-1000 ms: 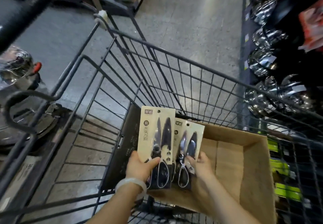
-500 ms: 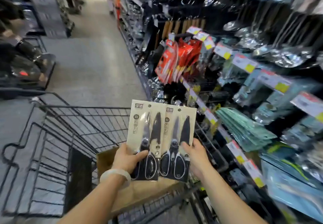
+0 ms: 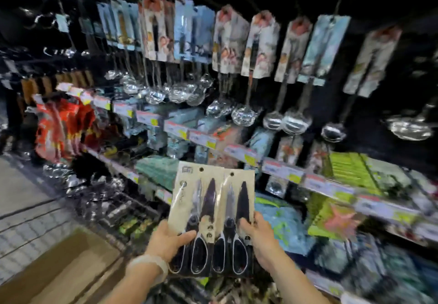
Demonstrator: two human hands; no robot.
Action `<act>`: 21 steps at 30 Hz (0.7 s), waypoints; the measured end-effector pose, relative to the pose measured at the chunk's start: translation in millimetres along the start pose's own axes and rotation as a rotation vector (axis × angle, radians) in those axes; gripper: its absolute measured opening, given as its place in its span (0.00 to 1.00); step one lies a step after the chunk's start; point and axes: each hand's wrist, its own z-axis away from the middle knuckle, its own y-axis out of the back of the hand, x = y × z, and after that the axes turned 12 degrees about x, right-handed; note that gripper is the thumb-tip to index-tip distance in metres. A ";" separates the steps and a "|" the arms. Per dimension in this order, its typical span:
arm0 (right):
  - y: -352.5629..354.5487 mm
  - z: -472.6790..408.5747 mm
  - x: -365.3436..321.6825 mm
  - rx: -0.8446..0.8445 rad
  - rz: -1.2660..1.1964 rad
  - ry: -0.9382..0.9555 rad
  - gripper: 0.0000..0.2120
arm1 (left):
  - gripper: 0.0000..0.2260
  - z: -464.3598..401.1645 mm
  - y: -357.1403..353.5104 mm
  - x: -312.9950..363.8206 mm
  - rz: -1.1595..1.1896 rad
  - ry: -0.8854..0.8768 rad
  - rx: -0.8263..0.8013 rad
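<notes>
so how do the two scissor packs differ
The left pack sits slightly higher than the right pack. The left pack appears to overlap the right pack's edge. The left hand holds the left pack, the right hand the right pack. Both hold black-handled scissors on cream cards.

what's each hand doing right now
Left hand: holding the left scissors pack.
Right hand: holding the right scissors pack.
</notes>
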 end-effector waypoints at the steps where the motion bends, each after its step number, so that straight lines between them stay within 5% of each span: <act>1: 28.6 2.6 3.4 0.020 -0.006 -0.018 0.02 | 0.36 14.8 -21.9 7.5 -0.043 -0.021 -0.052; 7: 190.0 24.8 39.6 0.167 0.013 -0.088 0.01 | 0.16 109.4 -147.3 17.3 -0.143 -0.116 -0.243; 9: 236.7 27.1 69.4 0.188 0.056 -0.111 0.08 | 0.12 132.9 -179.8 10.9 -0.181 -0.165 -0.297; 15: 321.2 51.3 112.8 0.286 0.021 -0.138 0.05 | 0.24 186.8 -238.0 -6.9 -0.265 -0.188 -0.410; 21: 356.6 36.9 94.3 0.360 -0.141 -0.048 0.06 | 0.13 210.5 -262.0 3.3 -0.331 -0.276 -0.370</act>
